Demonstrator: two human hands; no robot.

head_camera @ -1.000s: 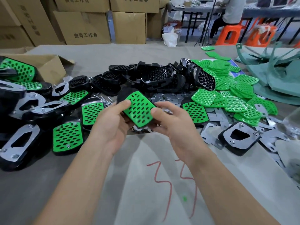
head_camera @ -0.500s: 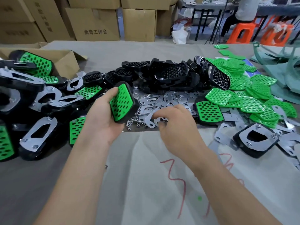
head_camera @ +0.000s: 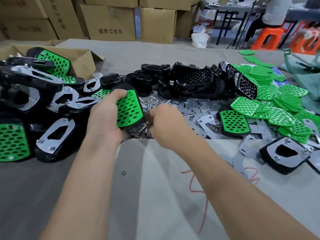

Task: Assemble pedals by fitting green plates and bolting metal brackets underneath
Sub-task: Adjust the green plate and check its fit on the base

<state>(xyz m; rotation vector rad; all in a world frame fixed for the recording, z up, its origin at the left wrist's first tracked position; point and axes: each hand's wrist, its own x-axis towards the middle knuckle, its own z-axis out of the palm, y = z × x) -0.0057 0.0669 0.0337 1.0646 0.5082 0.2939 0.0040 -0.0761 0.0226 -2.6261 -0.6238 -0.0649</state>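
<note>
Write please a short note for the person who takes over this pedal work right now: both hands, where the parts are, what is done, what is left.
Left hand: grips a pedal, green plate fitted and facing up.
Right hand: fingers curled over the loose bolts and nuts; whether it pinches one is hidden.
Parts: brackets lie right of the bolts, green plates far right, bare black bodies behind.
Done: finished pedals piled at left, brackets bolted on.
Left: probably bolt a bracket under the held pedal; its underside is not visible.
</note>
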